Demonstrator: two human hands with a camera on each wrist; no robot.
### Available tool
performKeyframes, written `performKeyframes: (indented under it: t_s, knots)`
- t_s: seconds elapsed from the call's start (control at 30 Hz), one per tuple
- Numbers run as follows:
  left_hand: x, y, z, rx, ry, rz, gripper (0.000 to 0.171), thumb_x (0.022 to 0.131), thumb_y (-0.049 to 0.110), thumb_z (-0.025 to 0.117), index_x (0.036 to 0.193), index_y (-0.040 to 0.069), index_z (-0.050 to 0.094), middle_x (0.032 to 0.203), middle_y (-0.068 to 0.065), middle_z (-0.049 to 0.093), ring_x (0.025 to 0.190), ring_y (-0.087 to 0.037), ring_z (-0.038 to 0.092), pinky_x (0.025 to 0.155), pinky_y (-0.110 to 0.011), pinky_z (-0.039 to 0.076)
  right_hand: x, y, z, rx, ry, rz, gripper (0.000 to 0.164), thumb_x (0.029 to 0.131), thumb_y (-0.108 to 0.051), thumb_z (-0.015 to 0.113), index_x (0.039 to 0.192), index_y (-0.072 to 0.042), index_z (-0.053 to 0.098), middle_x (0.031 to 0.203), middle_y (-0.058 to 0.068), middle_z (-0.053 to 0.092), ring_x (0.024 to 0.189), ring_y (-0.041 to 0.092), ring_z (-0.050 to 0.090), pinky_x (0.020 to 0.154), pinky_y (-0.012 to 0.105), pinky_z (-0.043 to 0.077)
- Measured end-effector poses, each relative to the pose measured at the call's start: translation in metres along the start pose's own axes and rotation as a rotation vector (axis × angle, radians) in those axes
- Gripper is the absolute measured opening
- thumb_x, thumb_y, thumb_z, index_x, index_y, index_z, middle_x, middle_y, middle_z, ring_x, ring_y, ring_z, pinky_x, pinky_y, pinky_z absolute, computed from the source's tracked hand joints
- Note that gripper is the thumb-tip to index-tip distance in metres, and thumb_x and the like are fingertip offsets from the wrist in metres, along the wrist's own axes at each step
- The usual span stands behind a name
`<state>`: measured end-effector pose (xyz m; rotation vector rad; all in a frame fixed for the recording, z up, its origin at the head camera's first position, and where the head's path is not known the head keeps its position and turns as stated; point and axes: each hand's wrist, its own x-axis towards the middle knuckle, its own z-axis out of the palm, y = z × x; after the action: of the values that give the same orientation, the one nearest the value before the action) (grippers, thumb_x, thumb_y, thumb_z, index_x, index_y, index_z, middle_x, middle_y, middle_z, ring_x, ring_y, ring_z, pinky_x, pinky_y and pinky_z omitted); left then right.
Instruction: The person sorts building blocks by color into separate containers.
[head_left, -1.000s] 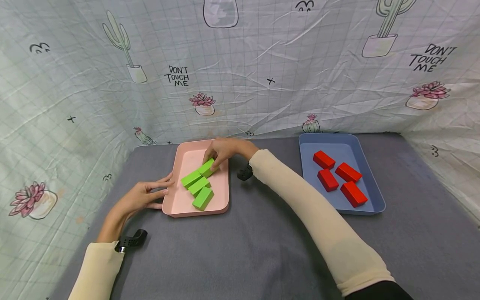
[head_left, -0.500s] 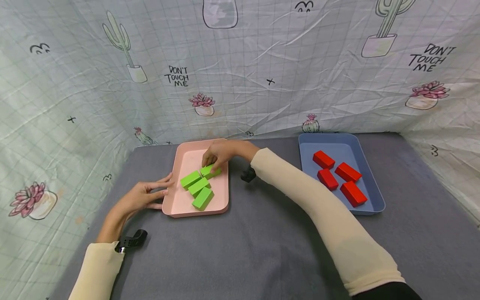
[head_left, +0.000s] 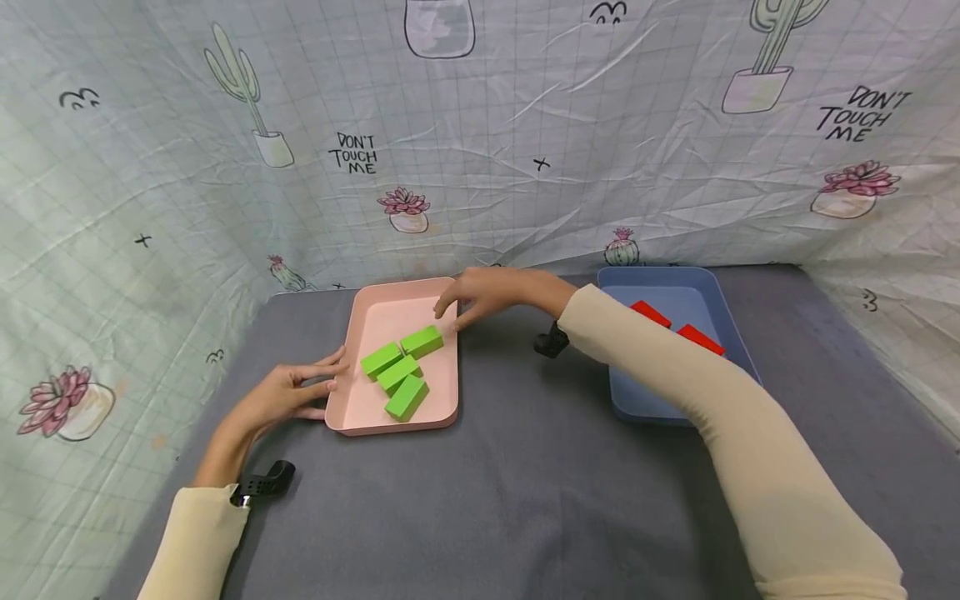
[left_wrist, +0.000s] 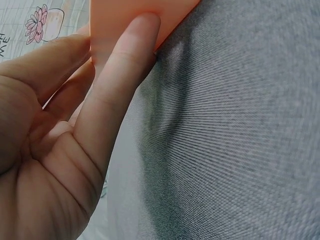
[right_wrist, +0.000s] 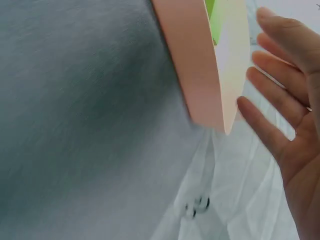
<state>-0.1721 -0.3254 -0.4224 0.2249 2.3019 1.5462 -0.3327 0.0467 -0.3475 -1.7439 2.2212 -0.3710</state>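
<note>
Several green blocks [head_left: 406,397] lie close together in a pink tray [head_left: 386,292] at the left of the table. My left hand [head_left: 281,396] rests its extended fingers and thumb against the tray's left side; in the left wrist view the thumb [left_wrist: 120,85] presses flat on the outer wall. Over the tray's right rim hovers my right hand [head_left: 483,293], fingers spread and holding nothing. Nearest to it is the upper right green block [head_left: 422,342], apart from the fingers. In the right wrist view this hand [right_wrist: 295,95] appears beside the tray wall [right_wrist: 192,65].
A blue tray [head_left: 652,279] stands at the back right with red blocks [head_left: 700,339] in it, partly hidden by my right sleeve [head_left: 675,375]. Grey cloth [head_left: 450,508] covers the table. A printed curtain [head_left: 480,108] hangs behind and at the sides.
My right hand turned the upper right green block slightly, let it go, and moved right to the rim. The right forearm now covers part of the blue tray. My left hand stayed put.
</note>
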Motion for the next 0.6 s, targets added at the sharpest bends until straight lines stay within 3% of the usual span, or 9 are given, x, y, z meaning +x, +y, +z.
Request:
performKeyframes:
  t_s: [0.3,0.47,0.53,0.6]
  knots:
    - [0.004,0.003,-0.001,0.029,-0.001,0.004,0.048,0.102,0.015,0.064,0.146,0.001,0.052,0.167,-0.007,0.020,0.124,0.006,0.053,0.082,-0.042,0.061,-0.077,-0.012,-0.006,-0.042,0.069,0.060,0.036,0.103,-0.027,0.064,0.135,-0.011,0.066,0.148,0.011,0.056,0.132,0.026,0.056,0.104,0.046,0.050]
    - [0.001,0.004,0.000,0.078,0.011,0.016,0.045,0.103,0.013,0.063,0.146,0.003,0.054,0.167,-0.006,0.022,0.115,-0.003,0.063,0.075,-0.045,0.062,-0.122,-0.017,0.002,-0.081,0.124,0.068,0.037,0.102,-0.026,0.064,0.136,-0.011,0.064,0.150,0.012,0.054,0.143,0.030,0.044,0.110,0.051,0.044]
    - [-0.003,0.006,0.001,0.133,0.014,0.049,0.045,0.103,0.012,0.062,0.146,0.002,0.055,0.167,-0.007,0.023,0.110,-0.010,0.067,0.074,-0.043,0.063,-0.143,-0.018,0.008,-0.083,0.153,0.095,0.038,0.102,-0.025,0.065,0.137,-0.011,0.063,0.151,0.012,0.053,0.145,0.031,0.042,0.112,0.052,0.042]
    - [-0.008,0.008,0.002,0.264,0.022,0.107,0.045,0.103,0.015,0.062,0.145,0.003,0.055,0.167,-0.009,0.025,0.113,-0.018,0.067,0.079,-0.041,0.062,-0.166,-0.018,0.016,-0.076,0.183,0.131,0.040,0.101,-0.023,0.066,0.139,-0.011,0.062,0.152,0.013,0.051,0.145,0.032,0.040,0.113,0.054,0.040]
